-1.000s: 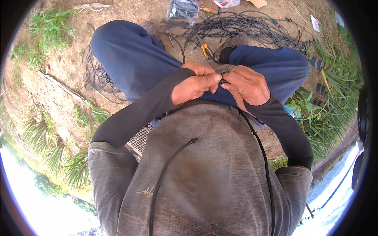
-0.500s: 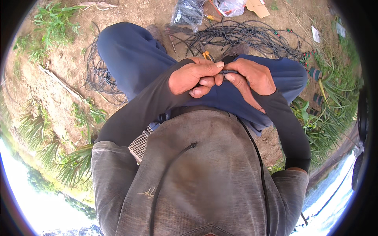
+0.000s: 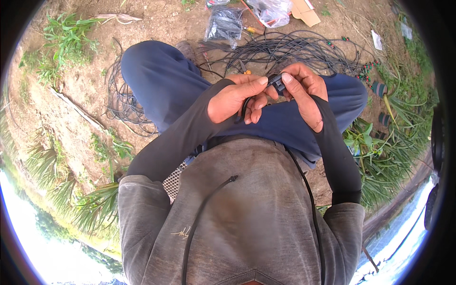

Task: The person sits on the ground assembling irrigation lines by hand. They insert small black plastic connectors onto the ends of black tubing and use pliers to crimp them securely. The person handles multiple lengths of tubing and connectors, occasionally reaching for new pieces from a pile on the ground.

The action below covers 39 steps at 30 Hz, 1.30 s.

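Both of my hands meet above my lap. My left hand (image 3: 240,97) pinches a thin black tube (image 3: 244,110), whose bent end hangs below the fingers. In my right hand (image 3: 305,88), a small black plastic connector (image 3: 278,84) is gripped between thumb and fingers, its blocky side facing up. The connector's left end touches my left fingertips, and I cannot tell whether the tube enters it. Just beyond my hands lies a tool with orange handles (image 3: 246,71), partly hidden.
A heap of black tubing (image 3: 304,50) with red and green fittings (image 3: 365,76) spreads ahead on bare soil. Clear plastic bags (image 3: 225,26), cardboard (image 3: 305,12) and a yellow-handled tool (image 3: 252,30) lie beyond. More coiled tubing (image 3: 118,95) sits left; grassy plants (image 3: 389,142) grow at right.
The black connector has come into view in my right fingers. My right hand has turned and opened out slightly, and the tube end now hangs below my left hand.
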Motion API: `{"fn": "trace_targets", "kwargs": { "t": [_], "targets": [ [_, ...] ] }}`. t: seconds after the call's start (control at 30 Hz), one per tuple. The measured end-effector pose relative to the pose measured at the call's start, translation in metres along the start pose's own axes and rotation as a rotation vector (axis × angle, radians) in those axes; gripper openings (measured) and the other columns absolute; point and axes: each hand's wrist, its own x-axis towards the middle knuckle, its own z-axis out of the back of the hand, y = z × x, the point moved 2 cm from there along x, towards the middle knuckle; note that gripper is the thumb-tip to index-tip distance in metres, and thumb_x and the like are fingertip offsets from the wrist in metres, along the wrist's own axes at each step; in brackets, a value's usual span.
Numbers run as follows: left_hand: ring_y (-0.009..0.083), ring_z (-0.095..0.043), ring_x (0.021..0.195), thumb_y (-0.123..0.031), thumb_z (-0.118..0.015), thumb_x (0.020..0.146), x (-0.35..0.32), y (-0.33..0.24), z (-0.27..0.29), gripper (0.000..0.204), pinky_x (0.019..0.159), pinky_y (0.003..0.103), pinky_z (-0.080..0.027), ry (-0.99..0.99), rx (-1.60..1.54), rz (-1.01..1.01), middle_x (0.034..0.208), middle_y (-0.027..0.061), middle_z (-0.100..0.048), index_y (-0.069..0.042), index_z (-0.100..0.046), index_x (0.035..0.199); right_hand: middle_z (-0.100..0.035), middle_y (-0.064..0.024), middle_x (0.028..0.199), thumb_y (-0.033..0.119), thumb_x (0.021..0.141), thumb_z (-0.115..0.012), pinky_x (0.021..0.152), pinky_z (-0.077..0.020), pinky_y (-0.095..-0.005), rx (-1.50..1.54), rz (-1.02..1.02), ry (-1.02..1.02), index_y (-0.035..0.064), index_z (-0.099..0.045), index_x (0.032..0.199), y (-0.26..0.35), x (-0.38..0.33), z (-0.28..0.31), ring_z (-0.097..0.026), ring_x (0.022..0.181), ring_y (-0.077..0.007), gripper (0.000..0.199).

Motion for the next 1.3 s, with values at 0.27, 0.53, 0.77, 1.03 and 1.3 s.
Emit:
{"fn": "trace_targets", "kwargs": {
  "t": [0.27, 0.53, 0.77, 1.03, 1.3],
  "targets": [
    [0.0089, -0.051, 0.054, -0.03, -0.046, 0.1, -0.007, 0.002, 0.002, 0.035, 0.049, 0.023, -0.04, -0.104, 0.315, -0.087, 0.062, -0.0021, -0.048, 0.001, -0.062, 0.098, -0.061, -0.0015, 0.081, 0.02, 0.097, -0.055, 0.06, -0.0435, -0.0219, 0.023, -0.005, 0.056, 0.0029, -0.059, 0.099, 0.01, -0.003, -0.005, -0.053, 0.069, -0.007, 0.017],
    [0.0075, -0.044, 0.05, -0.03, -0.051, 0.099, -0.008, 0.004, -0.001, 0.034, 0.047, 0.024, -0.035, -0.135, 0.45, -0.058, 0.059, -0.0005, -0.047, -0.001, -0.063, 0.085, -0.057, -0.0021, 0.069, 0.025, 0.099, -0.053, 0.061, -0.0445, -0.0244, -0.405, 0.074, 0.273, 0.0008, -0.06, 0.09, 0.007, -0.006, 0.004, -0.055, 0.066, -0.0079, 0.027],
    [0.007, -0.043, 0.055, -0.034, -0.054, 0.098, -0.012, 0.0, -0.015, 0.037, 0.052, 0.026, -0.037, -0.224, 0.671, -0.071, 0.064, 0.0, -0.05, -0.002, -0.064, 0.082, -0.058, -0.0021, 0.07, 0.027, 0.099, -0.052, 0.058, -0.0445, -0.0247, -0.205, 0.071, 0.25, 0.0035, -0.057, 0.087, 0.008, -0.013, -0.003, -0.057, 0.065, -0.0085, 0.027],
    [0.019, -0.059, 0.062, -0.028, -0.066, 0.089, 0.011, -0.041, -0.009, 0.026, 0.058, 0.031, -0.046, -0.124, 1.095, -0.425, 0.073, 0.0083, -0.061, -0.006, -0.063, 0.101, -0.056, -0.0056, 0.078, 0.023, 0.1, -0.048, 0.059, -0.0386, -0.025, 0.159, 0.36, -0.189, 0.0025, -0.058, 0.097, 0.058, -0.028, 0.072, -0.05, 0.066, -0.0113, 0.024],
    [0.0303, -0.063, 0.085, -0.024, -0.062, 0.087, 0.04, -0.064, 0.101, 0.025, 0.074, 0.038, -0.047, -0.168, 1.429, -0.17, 0.088, 0.0159, -0.065, -0.005, -0.066, 0.103, -0.039, -0.0024, 0.076, 0.025, 0.102, -0.043, 0.061, -0.0313, -0.0273, 0.408, 0.505, -0.555, 0.0021, -0.047, 0.092, 0.061, -0.054, 0.268, -0.034, 0.066, -0.0129, 0.026]
  ]
}}
